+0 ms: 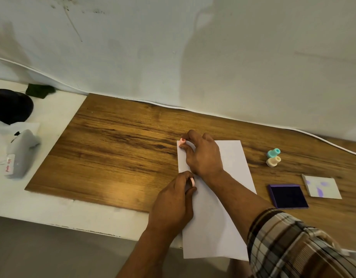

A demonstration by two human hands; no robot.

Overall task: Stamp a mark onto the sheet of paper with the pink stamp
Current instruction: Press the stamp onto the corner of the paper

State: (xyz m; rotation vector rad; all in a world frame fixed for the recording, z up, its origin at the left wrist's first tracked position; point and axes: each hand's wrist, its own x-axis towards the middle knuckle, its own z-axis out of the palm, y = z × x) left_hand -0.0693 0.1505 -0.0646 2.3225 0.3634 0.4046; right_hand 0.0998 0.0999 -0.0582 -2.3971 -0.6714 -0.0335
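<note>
Head view shows the small pink plastic stamp (182,141) pinched in the grip of the right hand (203,155), at the far left corner of the white rectangular sheet of paper (229,197), which lies on the brown wood-grain table (113,149). Its round end faces up and left; whether its printing face touches the paper cannot be told, since the fingers hide the lower part. The left hand (173,205) is closed on a small pink ring-shaped piece (192,181), perhaps the stamp's cap, at the paper's left edge, nearer the person than the stamp. To the right of the paper sit a purple square ink pad (287,196), a white card with purple smudges (321,187), and teal (273,153) and cream (273,161) stamps of like shape. By my judgement the pink stamp is light, rigid and smooth, so it is best held around its narrow stem with fingertips and pressed straight down. The thin paper would slide or buckle easily. Its long axis runs from the person toward the wall, slanting slightly left.
</note>
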